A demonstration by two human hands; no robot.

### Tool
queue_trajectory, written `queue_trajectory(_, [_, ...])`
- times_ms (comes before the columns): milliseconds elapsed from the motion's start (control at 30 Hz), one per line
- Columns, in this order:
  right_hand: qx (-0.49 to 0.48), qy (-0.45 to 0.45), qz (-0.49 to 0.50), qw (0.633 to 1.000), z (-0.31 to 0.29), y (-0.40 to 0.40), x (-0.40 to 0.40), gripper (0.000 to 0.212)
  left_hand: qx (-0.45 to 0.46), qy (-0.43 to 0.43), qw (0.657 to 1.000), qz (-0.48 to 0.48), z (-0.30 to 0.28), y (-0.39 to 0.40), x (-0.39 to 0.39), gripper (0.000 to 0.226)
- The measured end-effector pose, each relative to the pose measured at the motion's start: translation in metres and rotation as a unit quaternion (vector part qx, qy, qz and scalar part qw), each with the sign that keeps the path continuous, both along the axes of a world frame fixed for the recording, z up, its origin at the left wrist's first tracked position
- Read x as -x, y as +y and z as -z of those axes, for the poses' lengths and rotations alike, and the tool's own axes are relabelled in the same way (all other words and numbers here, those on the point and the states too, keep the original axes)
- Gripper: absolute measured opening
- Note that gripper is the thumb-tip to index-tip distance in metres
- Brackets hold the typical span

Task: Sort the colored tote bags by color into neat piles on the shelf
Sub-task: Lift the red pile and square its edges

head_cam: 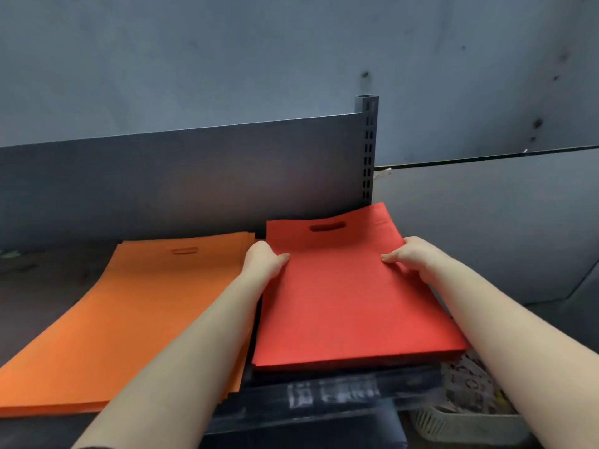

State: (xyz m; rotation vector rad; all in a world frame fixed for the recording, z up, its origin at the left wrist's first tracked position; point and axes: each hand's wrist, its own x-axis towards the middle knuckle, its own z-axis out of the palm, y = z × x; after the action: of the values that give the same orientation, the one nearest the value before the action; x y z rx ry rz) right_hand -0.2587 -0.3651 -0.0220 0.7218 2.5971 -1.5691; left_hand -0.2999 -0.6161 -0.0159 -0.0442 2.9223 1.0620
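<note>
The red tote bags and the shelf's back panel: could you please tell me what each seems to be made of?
The red tote bags look like non-woven fabric with a matte finish: flat, slightly fuzzy surface, no shine, and a die-cut slot handle instead of straps. It could also be felt. The back panel looks like dark painted sheet metal, smooth with a soft sheen, joined to a slotted upright post.

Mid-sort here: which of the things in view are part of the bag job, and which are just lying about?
Part of the job:
red tote bags, gripped at the sides by left hand and right hand
orange tote bags, piled beside them
shelf

Lying about:
white basket, low right, below the shelf
</note>
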Motion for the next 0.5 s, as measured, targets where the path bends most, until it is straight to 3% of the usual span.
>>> queue_trajectory(100, [-0.073, -0.021, -0.007, 0.997, -0.002, -0.003, -0.003, 0.028, 0.024, 0.003, 1.000, 0.019, -0.005, 0.006, -0.006, 0.033])
queue_trajectory(200, [-0.228, -0.017, -0.046, 0.973, -0.007, -0.011, -0.008, 0.070, 0.078, 0.086, 0.992, 0.047, -0.011, 0.013, -0.014, 0.070])
queue_trajectory(267, [-0.314, 0.047, -0.072, 0.945, -0.012, -0.022, -0.016, 0.082, 0.162, 0.161, 0.971, 0.077, -0.015, 0.020, -0.024, 0.061])
queue_trajectory(333, [-0.404, 0.093, -0.123, 0.902, -0.015, -0.037, -0.023, 0.077, 0.235, 0.185, 0.948, 0.112, -0.014, 0.029, -0.035, 0.053])
queue_trajectory(400, [-0.469, 0.093, -0.178, 0.860, -0.010, -0.052, -0.029, 0.069, 0.282, 0.155, 0.935, 0.148, -0.005, 0.037, -0.045, 0.057])
queue_trajectory(500, [-0.481, 0.042, -0.225, 0.846, 0.007, -0.063, -0.035, 0.058, 0.299, 0.092, 0.935, 0.166, 0.014, 0.041, -0.054, 0.059])
